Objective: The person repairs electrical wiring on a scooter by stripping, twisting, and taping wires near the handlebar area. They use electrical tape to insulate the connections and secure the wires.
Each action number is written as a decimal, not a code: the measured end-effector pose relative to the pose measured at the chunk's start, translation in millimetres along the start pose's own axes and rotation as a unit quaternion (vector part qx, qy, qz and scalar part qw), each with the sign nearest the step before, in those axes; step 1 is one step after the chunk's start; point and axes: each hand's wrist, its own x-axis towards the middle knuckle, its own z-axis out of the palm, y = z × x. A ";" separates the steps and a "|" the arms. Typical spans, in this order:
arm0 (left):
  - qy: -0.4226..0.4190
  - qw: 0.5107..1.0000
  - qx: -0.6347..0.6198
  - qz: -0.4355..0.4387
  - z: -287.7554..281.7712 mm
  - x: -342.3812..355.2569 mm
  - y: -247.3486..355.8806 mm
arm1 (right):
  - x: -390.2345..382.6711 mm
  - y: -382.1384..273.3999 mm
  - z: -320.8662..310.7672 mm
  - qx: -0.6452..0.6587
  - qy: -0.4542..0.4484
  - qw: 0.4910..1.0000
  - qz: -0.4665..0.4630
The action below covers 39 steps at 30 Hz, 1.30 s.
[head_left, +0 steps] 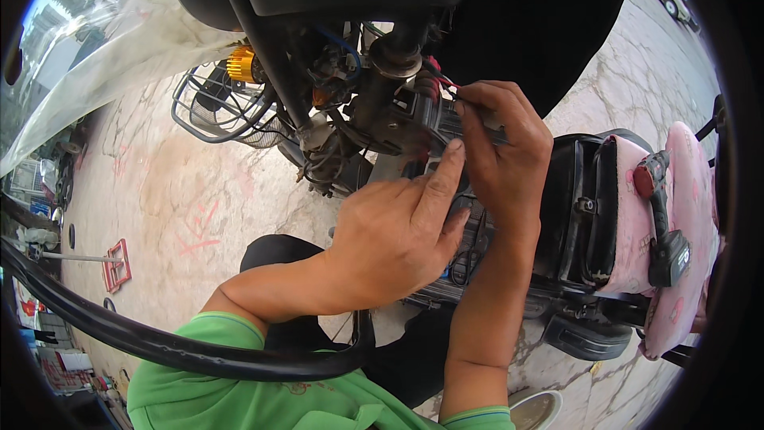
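Note:
My right hand (509, 143) pinches a thin red-and-black wire (447, 85) between thumb and fingertips, beside the steering column (395, 56) of an electric scooter. My left hand (398, 231) is just below and to the left, back upward. Its index finger is stretched toward the right hand and its thumb stands apart; the other fingers are mostly hidden beneath. Under both hands runs the scooter's dark open middle section, where a loop of black cable (469, 251) lies. More cables (325, 161) hang in a bundle left of the column.
A wire basket (215, 129) and a gold ribbed cylinder (242, 65) sit at the scooter's front. Rightward, a cordless power tool (662, 219) rests on the pink seat (629, 231). A curved black tube (199, 357) crosses before my body. A red frame (117, 265) stands on the cracked floor.

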 end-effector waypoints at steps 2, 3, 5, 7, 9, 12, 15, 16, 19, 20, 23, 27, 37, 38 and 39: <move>0.031 0.997 -0.063 -0.043 -6.3 7.3 -7.2 | 0.3 -0.2 1.6 0.008 -0.001 1.000 -0.005; 0.014 0.992 -0.094 -0.084 -9.6 11.3 -10.5 | 0.6 -1.3 0.0 0.008 -0.003 1.000 -0.001; -0.021 0.974 -0.154 -0.164 -16.3 18.7 -17.2 | 1.1 -4.1 -2.5 0.009 -0.007 1.000 0.008; -0.021 0.942 -0.248 -0.225 -15.6 23.4 -29.4 | -1.5 -5.3 1.7 0.027 -0.021 0.999 0.028; -0.026 0.886 -0.374 -0.274 -14.5 27.5 -41.8 | -2.3 -6.7 3.8 0.033 -0.030 0.998 0.034; -0.049 0.854 -0.434 -0.281 -14.9 29.8 -50.5 | -3.5 -5.7 5.8 0.022 -0.043 0.999 0.023; -0.067 0.843 -0.459 -0.271 -21.2 32.1 -62.5 | -6.6 -2.4 15.9 0.047 -0.008 0.999 -0.010; -0.078 0.840 -0.465 -0.270 -24.9 33.5 -67.3 | -7.2 -3.2 16.0 0.044 -0.012 0.999 -0.008; -0.100 0.844 -0.458 -0.262 -28.4 32.4 -80.4 | -9.3 -5.1 17.2 0.041 -0.022 0.999 0.002; -0.117 0.850 -0.439 -0.267 -33.9 32.7 -81.6 | -10.2 -5.1 18.3 0.044 -0.025 0.999 0.009; -0.129 0.859 -0.421 -0.261 -42.4 27.7 -88.4 | -12.3 -4.1 19.7 0.053 -0.030 0.998 0.013; -0.119 0.889 -0.384 -0.221 -41.2 26.6 -86.9 | -13.7 -2.4 14.5 0.033 -0.045 0.998 0.024; 0.033 0.848 -0.445 -0.285 2.6 30.8 -69.7 | -12.9 -4.4 17.4 0.074 -0.033 0.995 0.057; 0.044 0.848 -0.446 -0.283 5.3 30.1 -67.5 | -12.9 -3.8 16.8 0.069 -0.035 0.995 0.065; 0.054 0.847 -0.447 -0.282 8.0 29.4 -65.9 | -13.0 -3.1 16.2 0.064 -0.037 0.995 0.073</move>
